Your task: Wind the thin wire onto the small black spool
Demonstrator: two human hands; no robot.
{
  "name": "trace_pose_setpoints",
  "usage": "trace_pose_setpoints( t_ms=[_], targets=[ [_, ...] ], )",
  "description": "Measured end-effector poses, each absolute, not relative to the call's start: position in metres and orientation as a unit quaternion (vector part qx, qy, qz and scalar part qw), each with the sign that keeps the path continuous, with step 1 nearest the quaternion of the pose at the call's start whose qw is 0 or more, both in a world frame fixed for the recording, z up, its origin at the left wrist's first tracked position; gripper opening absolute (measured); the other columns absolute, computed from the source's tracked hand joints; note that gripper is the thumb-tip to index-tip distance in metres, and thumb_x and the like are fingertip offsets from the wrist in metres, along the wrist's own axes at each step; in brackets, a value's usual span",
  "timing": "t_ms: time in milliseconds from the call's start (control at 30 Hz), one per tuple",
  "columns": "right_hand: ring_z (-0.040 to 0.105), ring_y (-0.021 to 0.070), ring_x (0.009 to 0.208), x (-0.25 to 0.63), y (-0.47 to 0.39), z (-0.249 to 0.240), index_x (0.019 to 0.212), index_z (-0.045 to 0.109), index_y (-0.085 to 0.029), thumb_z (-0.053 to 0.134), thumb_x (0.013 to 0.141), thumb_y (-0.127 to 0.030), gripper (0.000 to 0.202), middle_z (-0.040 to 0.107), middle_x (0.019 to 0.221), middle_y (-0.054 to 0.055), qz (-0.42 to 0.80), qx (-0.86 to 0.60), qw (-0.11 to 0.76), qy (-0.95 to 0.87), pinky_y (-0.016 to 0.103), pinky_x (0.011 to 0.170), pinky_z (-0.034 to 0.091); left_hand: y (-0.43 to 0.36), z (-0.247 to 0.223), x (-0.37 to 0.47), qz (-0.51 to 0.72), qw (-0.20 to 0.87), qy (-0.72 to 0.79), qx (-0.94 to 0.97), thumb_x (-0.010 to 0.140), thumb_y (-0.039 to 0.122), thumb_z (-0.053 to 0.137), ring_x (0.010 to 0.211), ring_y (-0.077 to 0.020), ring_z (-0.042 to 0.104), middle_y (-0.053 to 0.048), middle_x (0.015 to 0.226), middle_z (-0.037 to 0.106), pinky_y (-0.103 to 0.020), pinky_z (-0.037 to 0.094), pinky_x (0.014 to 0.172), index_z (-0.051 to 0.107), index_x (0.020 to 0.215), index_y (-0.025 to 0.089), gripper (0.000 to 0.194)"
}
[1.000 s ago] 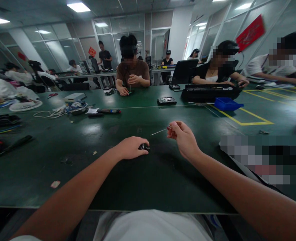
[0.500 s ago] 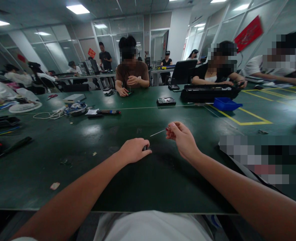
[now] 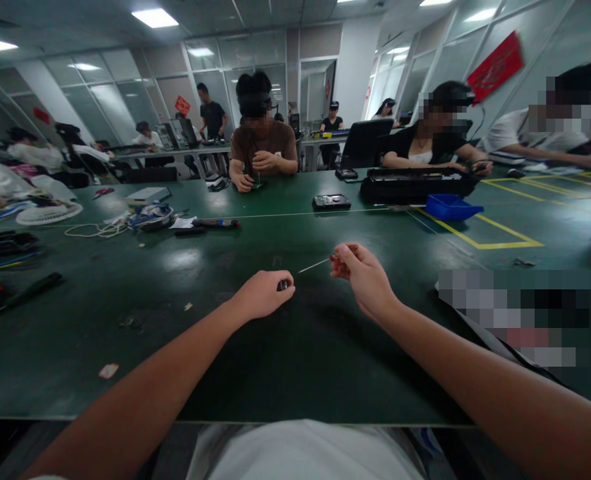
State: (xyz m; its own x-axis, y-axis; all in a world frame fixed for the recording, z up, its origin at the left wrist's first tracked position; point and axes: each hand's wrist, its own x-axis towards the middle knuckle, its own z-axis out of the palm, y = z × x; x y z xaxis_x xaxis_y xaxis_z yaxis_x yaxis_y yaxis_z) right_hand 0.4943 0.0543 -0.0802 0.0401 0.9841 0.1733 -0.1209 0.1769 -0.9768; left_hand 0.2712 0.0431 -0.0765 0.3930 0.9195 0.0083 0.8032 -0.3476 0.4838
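Note:
My left hand (image 3: 265, 293) is closed around a small dark object (image 3: 284, 285), low over the green table (image 3: 305, 373). Most of that object is hidden by the fingers, so its kind does not show. Opposite it, my right hand (image 3: 359, 272) grips the reddish handle of a screwdriver (image 3: 314, 266). Its thin metal shaft points left and slightly down, with the tip a little right of my left fingers and apart from them.
A black device (image 3: 331, 201) lies across the table, near a blue tray (image 3: 453, 207) and a long black housing (image 3: 415, 185). Cables (image 3: 150, 217) and a screwdriver (image 3: 218, 223) lie at left. Co-workers sit opposite; one in a brown shirt (image 3: 263, 150) handles a small part.
My left hand has shifted slightly left and up with the small dark object, away from the screwdriver tip. My right hand has hardly moved.

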Motion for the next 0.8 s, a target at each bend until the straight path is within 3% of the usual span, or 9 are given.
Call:
trace_pose_setpoints(
  t_ms=[233, 367, 500, 667, 800],
  targets=[
    [0.058, 0.0143, 0.068, 0.495, 0.053, -0.079, 0.089, 0.062, -0.022, 0.061, 0.089, -0.043, 0.022, 0.062, 0.078, 0.000, 0.475, -0.437, 0.574, -0.504, 0.032, 0.066, 0.048, 0.056, -0.078, 0.262, 0.216, 0.299, 0.518, 0.771, 0.088, 0.040, 0.056, 0.087, -0.0198, 0.063, -0.004, 0.095, 0.072, -0.033, 0.046, 0.079, 0.070, 0.096, 0.021, 0.025],
    [0.058, 0.0146, 0.068, 0.496, 0.053, -0.078, 0.088, 0.062, -0.022, 0.062, 0.088, -0.044, 0.022, 0.061, 0.078, 0.000, 0.475, -0.431, 0.582, -0.500, 0.032, 0.065, 0.048, 0.060, -0.078, 0.259, 0.271, 0.402, 0.520, 0.703, 0.087, 0.043, 0.058, 0.076, -0.0169, 0.061, -0.005, 0.091, 0.072, -0.029, 0.045, 0.069, 0.071, 0.102, 0.020, 0.030],
    [0.057, 0.0147, 0.069, 0.495, 0.053, -0.078, 0.088, 0.062, -0.022, 0.064, 0.087, -0.045, 0.023, 0.061, 0.078, 0.000, 0.476, -0.433, 0.581, -0.498, 0.032, 0.065, 0.048, 0.065, -0.076, 0.254, 0.361, 0.475, 0.524, 0.608, 0.084, 0.039, 0.061, 0.067, -0.0125, 0.055, -0.007, 0.090, 0.068, -0.022, 0.036, 0.054, 0.070, 0.100, 0.018, 0.028],
    [0.057, 0.0144, 0.068, 0.494, 0.052, -0.076, 0.087, 0.062, -0.022, 0.064, 0.086, -0.045, 0.023, 0.062, 0.078, 0.000, 0.477, -0.433, 0.581, -0.498, 0.032, 0.065, 0.048, 0.077, -0.073, 0.240, 0.479, 0.528, 0.499, 0.492, 0.078, 0.044, 0.072, 0.061, -0.0093, 0.049, -0.003, 0.083, 0.058, -0.019, 0.030, 0.046, 0.062, 0.088, 0.017, 0.030],
    [0.057, 0.0143, 0.067, 0.494, 0.053, -0.076, 0.087, 0.062, -0.022, 0.065, 0.085, -0.045, 0.024, 0.062, 0.078, 0.000, 0.476, -0.429, 0.586, -0.495, 0.031, 0.064, 0.048, 0.088, -0.061, 0.222, 0.549, 0.544, 0.493, 0.399, 0.079, 0.037, 0.070, 0.057, -0.0091, 0.047, -0.002, 0.080, 0.055, -0.020, 0.028, 0.043, 0.059, 0.086, 0.016, 0.025]
  ],
)
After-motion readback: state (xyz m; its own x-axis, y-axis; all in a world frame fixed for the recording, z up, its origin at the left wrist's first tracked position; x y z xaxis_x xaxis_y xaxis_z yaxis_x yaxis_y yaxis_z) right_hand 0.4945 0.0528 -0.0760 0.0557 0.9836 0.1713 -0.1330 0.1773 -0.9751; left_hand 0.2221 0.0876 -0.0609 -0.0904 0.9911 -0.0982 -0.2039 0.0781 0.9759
